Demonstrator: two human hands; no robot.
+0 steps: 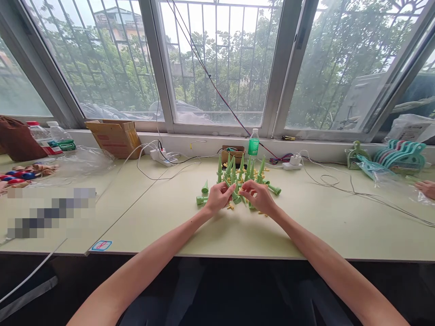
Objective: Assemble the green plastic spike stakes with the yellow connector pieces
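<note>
Low over the table, my left hand is closed around a green plastic watering spike, its wide ribbed end towards the right. Close beside it, my right hand has thumb and fingers pinched together near that spike. What is between those fingertips is too small to make out. Behind both hands stand several green cone-shaped spikes, points up. Small yellow plastic pieces lie scattered among them and in front. One green spike lies on its side left of my left hand, and another lies to the right.
A small cardboard box and a green-labelled bottle stand behind the spikes. White power strips and loose cables run along the back. Teal hangers and another person's hand are at right; a larger carton stands left.
</note>
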